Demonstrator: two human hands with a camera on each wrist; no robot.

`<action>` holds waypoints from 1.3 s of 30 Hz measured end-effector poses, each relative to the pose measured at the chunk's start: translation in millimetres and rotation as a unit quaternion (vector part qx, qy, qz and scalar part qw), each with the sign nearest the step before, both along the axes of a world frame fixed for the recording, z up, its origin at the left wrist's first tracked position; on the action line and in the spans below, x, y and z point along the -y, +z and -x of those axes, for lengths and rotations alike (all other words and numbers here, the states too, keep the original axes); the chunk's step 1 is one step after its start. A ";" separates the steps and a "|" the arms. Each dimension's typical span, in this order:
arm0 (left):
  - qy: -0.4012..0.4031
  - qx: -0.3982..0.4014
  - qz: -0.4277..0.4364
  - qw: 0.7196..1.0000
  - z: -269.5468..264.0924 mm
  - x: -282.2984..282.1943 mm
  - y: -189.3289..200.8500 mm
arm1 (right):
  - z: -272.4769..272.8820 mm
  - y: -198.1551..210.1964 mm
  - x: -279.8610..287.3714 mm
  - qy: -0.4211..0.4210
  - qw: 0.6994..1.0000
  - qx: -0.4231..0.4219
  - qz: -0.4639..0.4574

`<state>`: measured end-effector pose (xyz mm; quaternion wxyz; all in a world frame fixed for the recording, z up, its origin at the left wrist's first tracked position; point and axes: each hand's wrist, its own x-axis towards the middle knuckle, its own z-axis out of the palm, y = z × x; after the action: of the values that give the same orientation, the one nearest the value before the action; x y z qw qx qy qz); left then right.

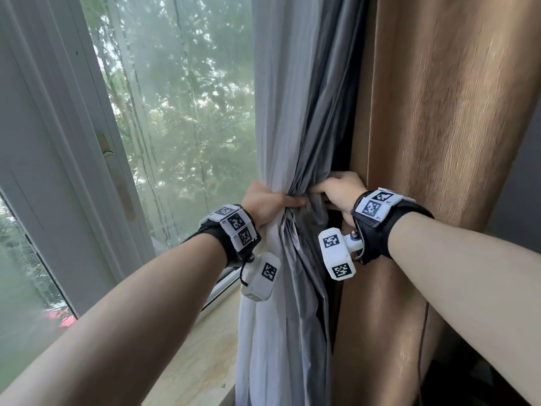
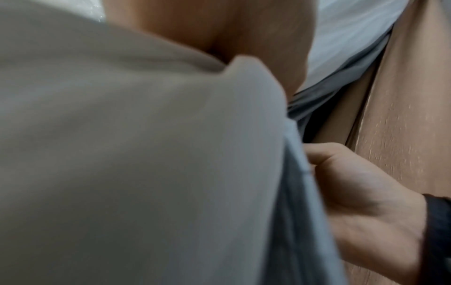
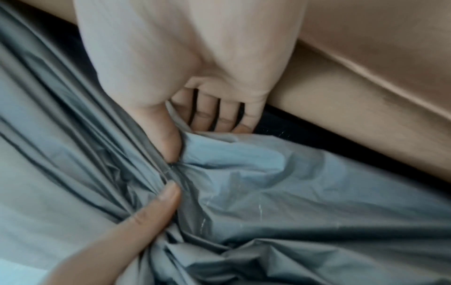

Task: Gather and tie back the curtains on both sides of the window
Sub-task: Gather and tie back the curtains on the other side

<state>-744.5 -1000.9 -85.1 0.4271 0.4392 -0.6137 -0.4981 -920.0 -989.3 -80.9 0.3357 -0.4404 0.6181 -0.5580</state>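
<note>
A grey curtain [image 1: 313, 136] with a white layer [image 1: 278, 112] hangs bunched beside the window. My left hand [image 1: 272, 202] grips the bunch from the left at its narrowest point, thumb across the front. My right hand [image 1: 332, 190] grips the grey folds from the right, fingers curled behind them. In the right wrist view my right thumb [image 3: 168, 140] presses into the grey curtain [image 3: 280, 183], and a left-hand digit [image 3: 149, 210] lies on the same folds. The left wrist view is mostly blurred pale fabric [image 2: 122, 154], with my right hand [image 2: 366, 202] beside it.
A brown curtain [image 1: 445, 142] hangs just right of my hands. A sheer curtain [image 1: 175, 127] covers the glass on the left, next to the white window frame [image 1: 58, 148]. A beige stone sill [image 1: 205, 347] runs below. A thin cord [image 1: 422, 347] hangs down the brown curtain.
</note>
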 end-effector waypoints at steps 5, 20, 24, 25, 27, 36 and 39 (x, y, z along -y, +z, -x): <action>0.001 -0.015 0.032 0.999 -1.9 0.8 1.6 | -15.6 14.9 -16.9 0.075 0.996 0.054 -0.013; 0.023 0.042 -0.013 0.999 -6.5 4.0 7.0 | -3.6 33.3 -21.8 0.054 0.997 0.046 -0.043; -0.009 0.056 -0.020 0.998 -10.4 0.4 8.5 | -7.5 24.2 -18.3 0.032 0.997 0.030 -0.064; -0.018 0.061 -0.020 0.998 -10.0 -0.8 8.3 | -11.9 21.2 -17.7 0.047 0.996 0.034 -0.075; -0.039 0.068 -0.020 0.997 -8.8 -3.3 8.4 | -19.3 15.1 -14.4 0.070 0.992 0.062 -0.089; -0.039 0.039 -0.024 0.998 -12.5 1.2 5.2 | -27.5 7.6 -8.2 0.047 0.997 0.042 -0.035; -0.003 0.016 -0.010 1.000 -11.8 4.4 3.0 | -19.7 2.3 -1.4 0.012 1.000 0.004 -0.017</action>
<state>-732.6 -1005.3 -82.1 0.4108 0.4496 -0.6168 -0.4986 -900.2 -987.9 -78.7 0.3521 -0.4403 0.6206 -0.5450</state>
